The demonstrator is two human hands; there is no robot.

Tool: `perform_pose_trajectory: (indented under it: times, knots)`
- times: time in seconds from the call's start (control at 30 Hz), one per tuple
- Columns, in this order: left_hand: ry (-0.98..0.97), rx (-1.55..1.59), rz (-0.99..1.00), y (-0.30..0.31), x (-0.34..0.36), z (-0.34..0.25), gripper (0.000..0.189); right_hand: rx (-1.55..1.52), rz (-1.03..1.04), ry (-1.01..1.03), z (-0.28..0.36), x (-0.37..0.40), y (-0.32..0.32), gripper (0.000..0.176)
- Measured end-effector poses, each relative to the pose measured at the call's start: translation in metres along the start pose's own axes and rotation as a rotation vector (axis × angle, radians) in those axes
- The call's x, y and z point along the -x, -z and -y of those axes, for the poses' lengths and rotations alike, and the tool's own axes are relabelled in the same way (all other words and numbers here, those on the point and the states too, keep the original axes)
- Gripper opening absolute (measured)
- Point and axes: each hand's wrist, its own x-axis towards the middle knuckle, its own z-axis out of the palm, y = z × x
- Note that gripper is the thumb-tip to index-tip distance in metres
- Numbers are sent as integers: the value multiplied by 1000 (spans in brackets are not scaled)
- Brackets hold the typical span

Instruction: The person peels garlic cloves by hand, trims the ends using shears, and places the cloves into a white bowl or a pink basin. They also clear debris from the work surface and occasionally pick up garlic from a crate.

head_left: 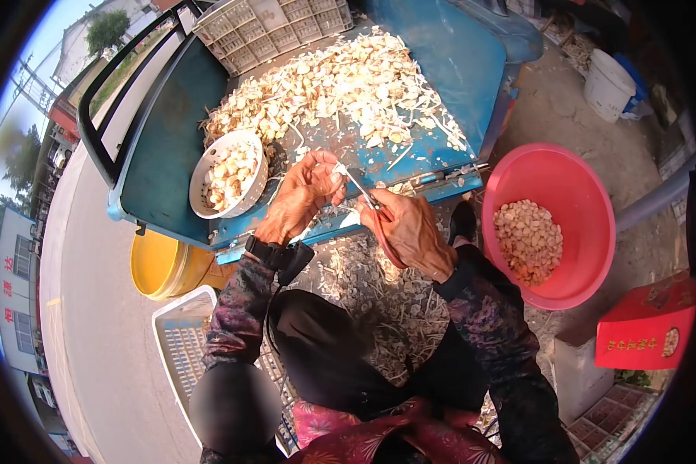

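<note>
My left hand (305, 197) pinches a small whitish garlic piece (337, 172) between its fingertips, over the front edge of the blue cart bed (162, 162). My right hand (410, 228) is wrapped round red-handled scissors (361, 188), whose blades point up and left to the piece. Behind both hands a large heap of garlic (340, 81) with stalks and skins lies on the bed. A white perforated bowl (196, 184) of garlic sits left of my left hand.
A pink tub (549, 166) holding peeled cloves stands at right, above a red box (634, 329). A yellow bucket (153, 267) and white crate (179, 340) are at left. A plastic crate (274, 31) stands on the bed. Skins litter the ground (387, 325).
</note>
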Motion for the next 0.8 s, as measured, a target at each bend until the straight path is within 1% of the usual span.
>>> perform_pose_trajectory:
  times: [0.03,0.07,0.13,0.17,0.23,0.27,0.33,0.37,0.43,0.57,0.63,0.67,0.7,0.77,0.8]
  knots:
    - [6,-1,-1,0,0,0,29,-71,10,8,-2,0,-1,27]
    - [12,-3,-3,0,0,-1,29,-73,7,7,-4,0,-2,27]
    - [12,-22,2,-3,1,-4,28,-195,22,-32,-6,0,-4,28]
    - [10,-37,9,-5,0,-6,28,-197,19,-31,-5,0,-3,28]
    - [20,-55,-4,-9,1,-11,29,-343,96,-175,1,-1,2,29]
    - [31,-69,-19,-11,1,-13,30,-343,90,-175,3,-1,4,29]
    - [31,-81,-10,-15,0,-19,30,-477,141,-200,9,0,9,28]
    - [29,-92,-7,-17,1,-21,31,-478,140,-200,9,1,11,28]
    - [30,-102,-10,-21,0,-28,35,-783,254,-420,10,0,17,28]
    - [48,-149,13,-28,1,-32,38,-809,307,-414,16,2,29,31]
    - [86,-154,71,-31,5,-22,38,-1185,265,-367,12,-5,49,36]
    - [111,-136,63,-27,5,-15,35,-1227,168,-362,9,-8,56,39]
    - [139,-119,57,-22,4,-7,33,-1210,64,-363,5,-9,60,40]
    - [262,-154,59,-14,-4,8,19,-1087,-67,-348,4,-8,61,42]
    - [263,-112,103,-15,-8,13,17,-1083,-71,-347,9,-10,62,42]
